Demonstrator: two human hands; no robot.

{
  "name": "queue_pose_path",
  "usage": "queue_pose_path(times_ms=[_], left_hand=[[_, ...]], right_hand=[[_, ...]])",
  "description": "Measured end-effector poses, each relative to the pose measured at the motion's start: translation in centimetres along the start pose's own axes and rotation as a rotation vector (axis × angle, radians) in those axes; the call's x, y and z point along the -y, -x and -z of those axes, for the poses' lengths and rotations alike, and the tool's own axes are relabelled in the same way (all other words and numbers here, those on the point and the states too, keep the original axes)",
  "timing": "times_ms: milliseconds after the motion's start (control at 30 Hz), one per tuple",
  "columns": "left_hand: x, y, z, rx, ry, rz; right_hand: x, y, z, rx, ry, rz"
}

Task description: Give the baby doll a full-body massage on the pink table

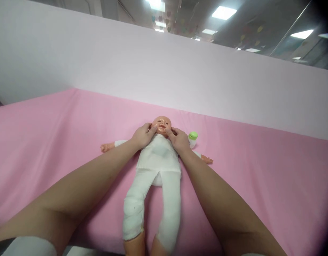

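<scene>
A baby doll in a white suit lies on its back on the pink sheet, head away from me, arms spread out. My left hand rests at the left side of the doll's head, thumb pressed on its cheek. On the other side, my right hand has its thumb on the other cheek. Both hands have fingers curled around the sides of the head. The doll's legs point toward me, bare feet at the bottom edge.
A small white bottle with a green cap stands on the sheet just right of my right hand. A pale partition wall runs along the far edge of the pink surface. Ceiling lights show above it.
</scene>
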State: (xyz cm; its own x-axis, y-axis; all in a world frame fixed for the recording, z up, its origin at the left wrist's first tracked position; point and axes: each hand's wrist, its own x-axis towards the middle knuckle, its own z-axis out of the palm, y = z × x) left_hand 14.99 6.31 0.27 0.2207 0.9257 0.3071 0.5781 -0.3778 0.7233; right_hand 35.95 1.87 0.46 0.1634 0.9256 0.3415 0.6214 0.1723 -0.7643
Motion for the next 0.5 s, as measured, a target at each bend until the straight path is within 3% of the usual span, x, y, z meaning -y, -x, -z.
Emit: queue_pose_path(times_ms=[267,500], left_hand=[[-0.8,0.2,0.3,0.038,-0.080,0.006],[-0.3,0.1,0.2,0.020,-0.132,-0.029]], right_hand=[[0.4,0.1,-0.3,-0.019,0.125,-0.002],[-0.6,-0.1,0.4,0.059,0.003,0.058]])
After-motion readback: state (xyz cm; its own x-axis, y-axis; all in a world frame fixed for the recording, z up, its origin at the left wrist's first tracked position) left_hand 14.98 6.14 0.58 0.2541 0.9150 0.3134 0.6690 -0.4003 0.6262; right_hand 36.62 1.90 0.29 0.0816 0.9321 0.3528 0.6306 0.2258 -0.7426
